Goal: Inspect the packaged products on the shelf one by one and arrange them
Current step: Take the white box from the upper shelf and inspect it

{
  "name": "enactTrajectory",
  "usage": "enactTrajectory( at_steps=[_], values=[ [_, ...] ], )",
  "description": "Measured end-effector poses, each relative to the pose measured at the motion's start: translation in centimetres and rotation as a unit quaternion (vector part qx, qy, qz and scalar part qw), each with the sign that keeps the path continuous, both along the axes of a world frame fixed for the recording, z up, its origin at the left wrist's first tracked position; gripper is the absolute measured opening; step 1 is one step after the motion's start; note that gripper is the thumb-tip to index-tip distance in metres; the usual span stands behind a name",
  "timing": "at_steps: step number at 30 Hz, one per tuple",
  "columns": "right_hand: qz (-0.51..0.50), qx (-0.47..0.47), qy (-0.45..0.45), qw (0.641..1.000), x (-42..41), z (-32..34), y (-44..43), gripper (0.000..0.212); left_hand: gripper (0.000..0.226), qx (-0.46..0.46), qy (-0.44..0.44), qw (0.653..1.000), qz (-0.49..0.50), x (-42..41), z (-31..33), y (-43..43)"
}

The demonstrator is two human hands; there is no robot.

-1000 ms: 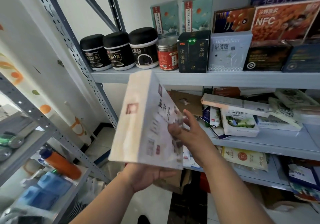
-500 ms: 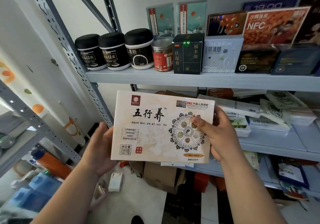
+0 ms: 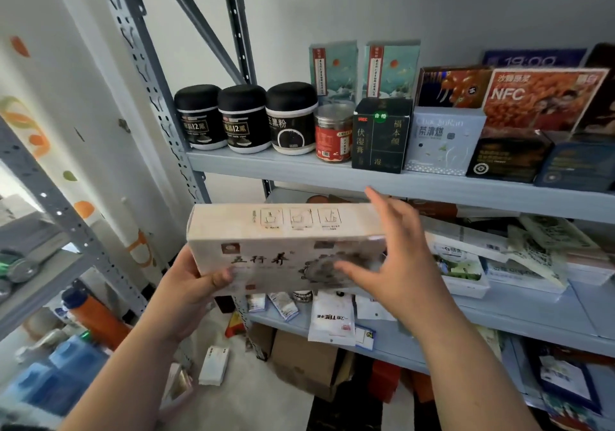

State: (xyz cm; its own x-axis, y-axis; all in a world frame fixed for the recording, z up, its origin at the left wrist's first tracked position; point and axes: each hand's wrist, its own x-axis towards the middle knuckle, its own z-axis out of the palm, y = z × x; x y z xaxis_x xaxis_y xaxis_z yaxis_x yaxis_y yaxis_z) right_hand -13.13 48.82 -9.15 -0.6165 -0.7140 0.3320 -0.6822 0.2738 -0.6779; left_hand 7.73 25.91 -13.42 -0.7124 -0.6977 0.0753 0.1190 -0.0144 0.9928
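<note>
While the left grip (image 3: pixel 186 285) pinches the cream box (image 3: pixel 286 231), tilted to show its top edge, the right grip (image 3: pixel 399 264) hovers open, empty.

Soft, even light fills the frame, brightest off the white wall (image 3: pixel 332 4) at 12 o'clock, with deep shadow under the lower shelves (image 3: pixel 532 314) at 5 o'clock. My right hand (image 3: pixel 396 264) and the box (image 3: pixel 283 231) smear with motion blur; the wide lens bends the uprights (image 3: pixel 50 204) at 9 o'clock.

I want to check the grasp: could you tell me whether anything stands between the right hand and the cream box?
Nothing visible: the right hand, fingers spread, is at the right end of the cream box; the left hand grips its left end.
</note>
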Motion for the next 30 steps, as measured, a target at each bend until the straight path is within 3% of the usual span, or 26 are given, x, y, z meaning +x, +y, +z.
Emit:
enactTrajectory(
  at_steps=[3, 6, 10, 14, 17, 20, 23, 26, 30],
  values=[
    [0.047, 0.09, 0.173, 0.98, 0.7, 2.4, -1.4, 0.09, 0.088, -0.066, -0.031, 0.997, 0.029, 0.7, 1.5, -0.1],
    [0.107, 0.135, 0.252, 0.952, 1.4, 4.1, -3.1, 0.086, 0.058, -0.106, -0.04, 0.992, 0.063, 1.0, 3.9, 0.9],
    [0.094, 0.052, 0.354, 0.929, 1.3, 6.0, -4.8, 0.085, 0.062, -0.108, 0.012, 0.987, 0.122, 1.7, 7.1, 0.8],
    [0.097, -0.036, 0.39, 0.915, 0.9, 9.4, -6.6, 0.082, 0.062, -0.203, -0.006, 0.967, 0.154, 1.4, 10.5, -1.0],
    [0.093, -0.107, 0.421, 0.896, 1.0, 11.8, -8.7, 0.075, 0.031, -0.294, -0.061, 0.927, 0.227, 0.7, 12.4, -4.0],
    [0.07, -0.132, 0.464, 0.873, 0.6, 14.2, -11.0, 0.069, 0.053, -0.345, -0.153, 0.887, 0.265, -0.7, 13.3, -7.1],
    [0.033, -0.136, 0.496, 0.857, -0.8, 16.7, -13.1, 0.067, 0.06, -0.417, -0.235, 0.836, 0.27, -2.5, 14.1, -8.9],
    [0.005, -0.146, 0.516, 0.844, -2.2, 19.1, -15.6, 0.067, 0.081, -0.529, -0.265, 0.773, 0.227, -4.0, 14.4, -11.2],
    [-0.008, -0.128, 0.54, 0.832, -3.7, 21.4, -19.8, 0.067, 0.08, -0.614, -0.279, 0.714, 0.188, -6.8, 14.8, -14.3]
  ],
)
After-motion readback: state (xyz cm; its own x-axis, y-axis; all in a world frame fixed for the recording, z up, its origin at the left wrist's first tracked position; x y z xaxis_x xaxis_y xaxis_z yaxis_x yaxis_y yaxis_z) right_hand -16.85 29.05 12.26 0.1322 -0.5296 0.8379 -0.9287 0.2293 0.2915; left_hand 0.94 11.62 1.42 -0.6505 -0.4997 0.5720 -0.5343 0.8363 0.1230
